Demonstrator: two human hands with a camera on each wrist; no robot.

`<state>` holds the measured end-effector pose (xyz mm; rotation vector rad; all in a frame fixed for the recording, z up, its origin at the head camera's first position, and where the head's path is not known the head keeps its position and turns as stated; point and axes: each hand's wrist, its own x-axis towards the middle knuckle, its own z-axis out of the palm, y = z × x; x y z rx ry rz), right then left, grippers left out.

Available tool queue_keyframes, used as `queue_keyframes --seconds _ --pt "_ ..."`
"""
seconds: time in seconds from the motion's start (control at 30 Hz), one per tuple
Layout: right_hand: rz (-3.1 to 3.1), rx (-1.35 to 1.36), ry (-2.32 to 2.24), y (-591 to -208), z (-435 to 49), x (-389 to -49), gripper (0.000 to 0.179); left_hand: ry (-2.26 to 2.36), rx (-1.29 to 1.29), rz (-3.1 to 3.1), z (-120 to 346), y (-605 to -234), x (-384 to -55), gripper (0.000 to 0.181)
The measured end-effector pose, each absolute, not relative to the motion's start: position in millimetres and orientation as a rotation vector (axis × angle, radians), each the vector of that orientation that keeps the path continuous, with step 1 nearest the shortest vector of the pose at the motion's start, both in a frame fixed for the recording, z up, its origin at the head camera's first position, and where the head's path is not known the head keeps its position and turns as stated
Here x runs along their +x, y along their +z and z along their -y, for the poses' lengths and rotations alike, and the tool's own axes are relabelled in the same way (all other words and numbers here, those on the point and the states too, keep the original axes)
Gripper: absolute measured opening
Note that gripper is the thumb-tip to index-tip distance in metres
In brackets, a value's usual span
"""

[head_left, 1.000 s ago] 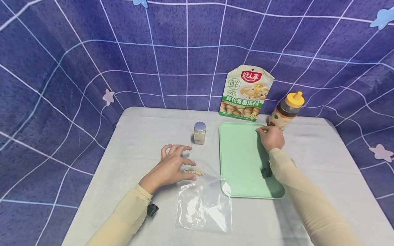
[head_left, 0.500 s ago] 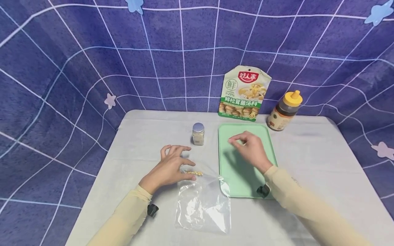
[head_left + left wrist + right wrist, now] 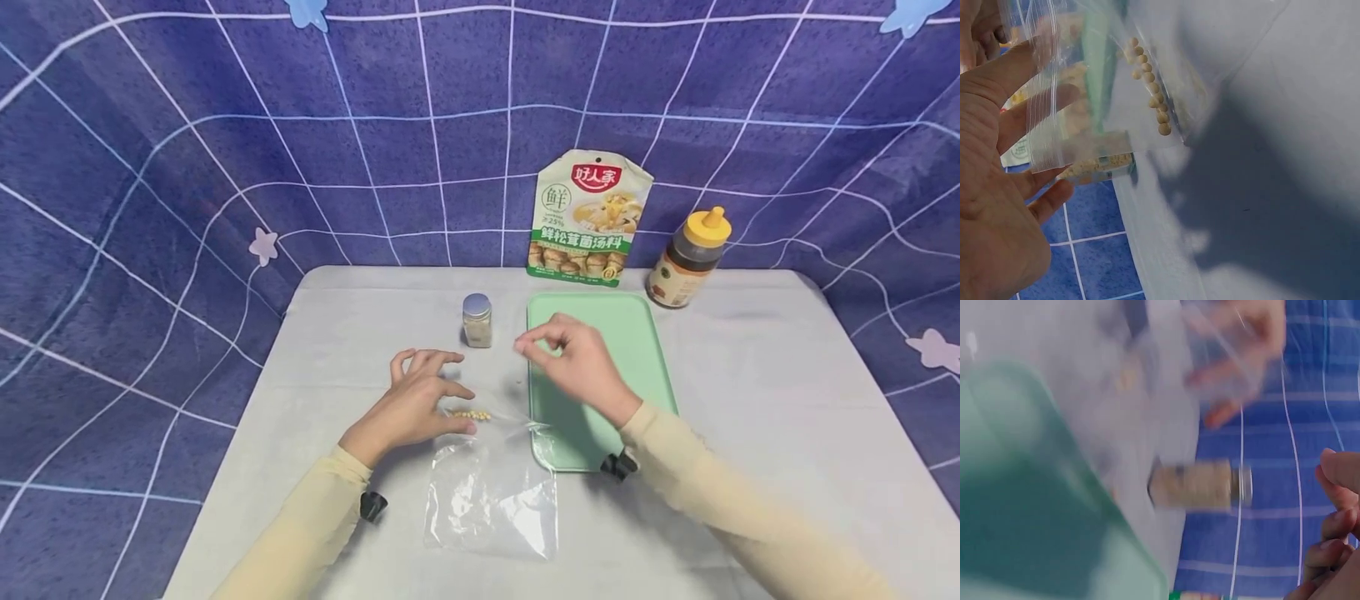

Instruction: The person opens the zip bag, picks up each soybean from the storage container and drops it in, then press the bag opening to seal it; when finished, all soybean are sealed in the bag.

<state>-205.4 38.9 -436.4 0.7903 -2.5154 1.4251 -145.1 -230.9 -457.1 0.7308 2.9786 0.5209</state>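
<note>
Head view: jar (image 3: 477, 325) stands beyond spread left hand (image 3: 414, 406) at bag (image 3: 487, 500), tray (image 3: 634, 337) beneath pinched right hand (image 3: 581, 360), grasp unclear.

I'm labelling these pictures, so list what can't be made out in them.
Right hand: head view, too small to tell whether it pinches anything; right wrist view, cut off by the right edge.
Beads: head view, too small to count.
Jar: any print is too small in the head view, blurred in the right wrist view.
Tray: head view, partly hidden behind the right hand.
</note>
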Motion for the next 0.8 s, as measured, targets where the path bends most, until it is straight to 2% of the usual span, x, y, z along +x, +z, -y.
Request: queue_keyframes --seconds 0.13,0.27,0.6,0.8 --pt "2.550 0.673 1.342 -446 -53 -239 0.011 0.516 0.695 -2.988 234 -458 -144 0.043" --pt "2.631 0.762 1.233 -465 -56 -255 0.016 0.536 0.699 -2.987 235 -458 -143 0.042" --pt "2.675 1.157 0.975 -495 -33 -247 0.013 0.531 0.716 -3.001 234 -458 -143 0.040" --pt "2.734 1.190 0.904 -507 -21 -244 0.011 0.549 0.717 -2.993 239 -459 -139 0.041"
